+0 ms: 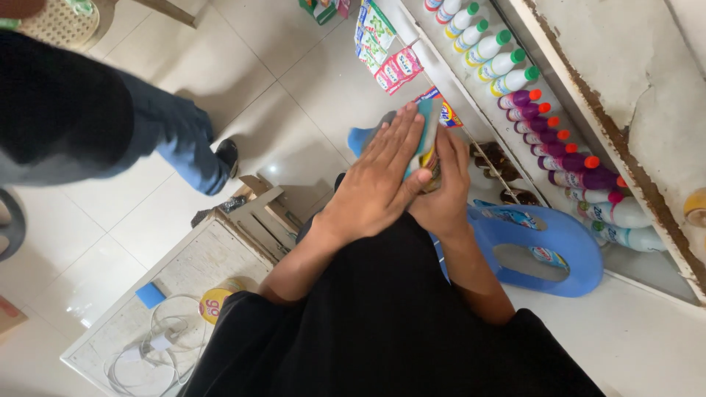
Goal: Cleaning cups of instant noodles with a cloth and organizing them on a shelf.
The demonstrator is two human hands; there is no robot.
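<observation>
Over on the left there's another person [88, 117] in a black top and blue jeans standing on the white tiled floor [294, 66]. Lower down sits a white tabletop [184, 272] with a small blue block [150, 295], a round yellow sticker thing [215, 304] and a tangle of white cable with a charger [151, 345] on it.

In the middle, the wearer's two forearms come up out of black sleeves and meet. The left hand [379, 176] lies flat with fingers stretched out and close together, pressed palm-down onto a teal-edged packet [426, 132]. The right hand [447, 187] is tucked under and behind it, fingers curled up around the packet's other side, so the packet is sandwiched between both hands, out in front of the shelf. What's on the packet's face is mostly hidden.

To the right there's a blue plastic stool [566, 242] with a cut-out hole, then a white shelf [448, 70] with hanging sachet strips [386, 51], a row of white bottles with green caps [489, 48] and purple bottles with orange caps [559, 140].
</observation>
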